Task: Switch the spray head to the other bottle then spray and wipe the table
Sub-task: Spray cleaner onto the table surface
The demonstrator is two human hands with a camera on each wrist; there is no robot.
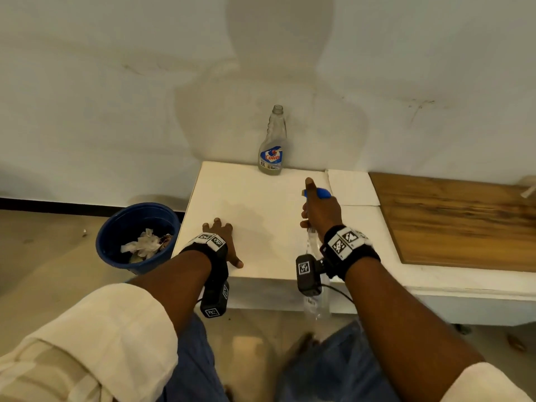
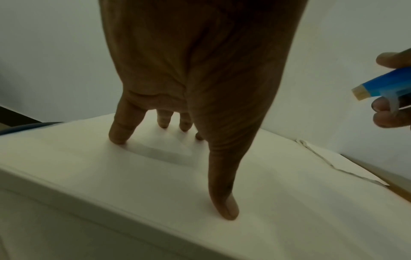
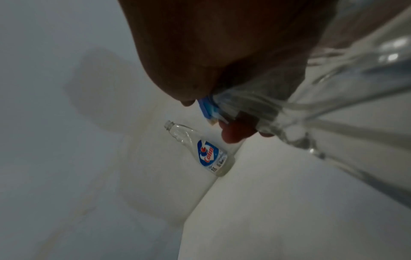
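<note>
My right hand (image 1: 317,208) grips the neck of a clear bottle (image 1: 316,300) that carries the blue spray head (image 1: 322,193). It holds the bottle tilted over the white table (image 1: 261,195), nozzle toward the wall, thumb along the head's top. The left wrist view shows the spray head (image 2: 382,84) with two fingers (image 2: 387,116) at its trigger. My left hand (image 1: 222,237) lies spread near the table's front left. Its fingertips (image 2: 118,135) press a flat, folded white tissue (image 2: 164,153). A labelled bottle (image 1: 272,143) with no head stands upright at the back by the wall.
A blue bin (image 1: 116,227) with crumpled tissues stands on the floor left of the table. A wooden panel (image 1: 452,216) lies on the right, with a loose white sheet (image 1: 351,187) beside it. A faint damp patch (image 1: 249,219) shows between my hands.
</note>
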